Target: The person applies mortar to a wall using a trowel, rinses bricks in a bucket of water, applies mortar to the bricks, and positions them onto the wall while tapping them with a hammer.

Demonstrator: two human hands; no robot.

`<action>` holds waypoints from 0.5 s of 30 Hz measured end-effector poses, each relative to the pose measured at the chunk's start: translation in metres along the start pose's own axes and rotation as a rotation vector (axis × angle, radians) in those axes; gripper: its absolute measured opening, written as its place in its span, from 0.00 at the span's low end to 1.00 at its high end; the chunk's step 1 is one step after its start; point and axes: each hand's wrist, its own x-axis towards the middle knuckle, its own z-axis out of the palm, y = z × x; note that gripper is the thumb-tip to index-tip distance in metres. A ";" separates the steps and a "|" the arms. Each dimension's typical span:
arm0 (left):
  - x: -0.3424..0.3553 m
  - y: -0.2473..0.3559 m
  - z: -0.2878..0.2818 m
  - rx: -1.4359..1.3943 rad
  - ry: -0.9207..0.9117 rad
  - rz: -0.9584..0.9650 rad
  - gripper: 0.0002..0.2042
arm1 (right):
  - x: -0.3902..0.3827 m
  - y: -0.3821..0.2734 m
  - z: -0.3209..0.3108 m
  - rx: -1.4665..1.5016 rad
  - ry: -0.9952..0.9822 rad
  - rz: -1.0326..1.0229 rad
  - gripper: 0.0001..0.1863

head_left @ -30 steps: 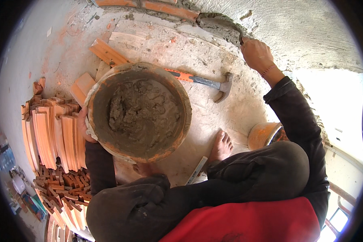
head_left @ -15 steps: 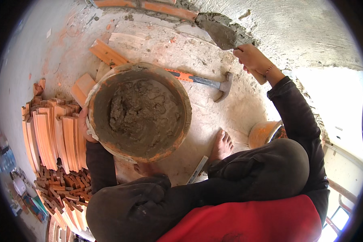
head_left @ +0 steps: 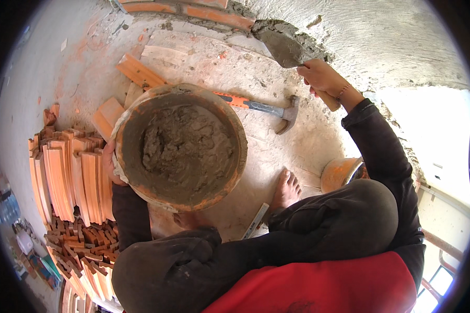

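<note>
My left hand [head_left: 109, 166] grips the left rim of a round orange pan [head_left: 230, 122] filled with grey mortar [head_left: 185, 148], held above my knees. My right hand [head_left: 324, 78] is closed on the handle of a trowel [head_left: 279, 47], whose grey blade points up-left over a mortar strip [head_left: 269, 25] beside a row of orange bricks [head_left: 193, 9] at the far edge. Between pan and right hand, an orange-handled hammer [head_left: 263, 107] lies on the dusty floor.
Stacked orange tiles [head_left: 68, 177] and a heap of broken pieces [head_left: 83, 250] stand at my left. Loose brick pieces [head_left: 138, 70] lie behind the pan. My bare foot [head_left: 286, 189] rests on the floor, with an orange bucket [head_left: 339, 175] to its right.
My right hand has drawn the trowel back from the mortar strip toward me and lower. The pan in my left hand has stayed in place.
</note>
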 end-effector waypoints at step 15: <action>0.001 -0.003 0.003 -0.074 -0.041 -0.009 0.23 | -0.009 -0.015 -0.008 0.041 0.063 -0.044 0.15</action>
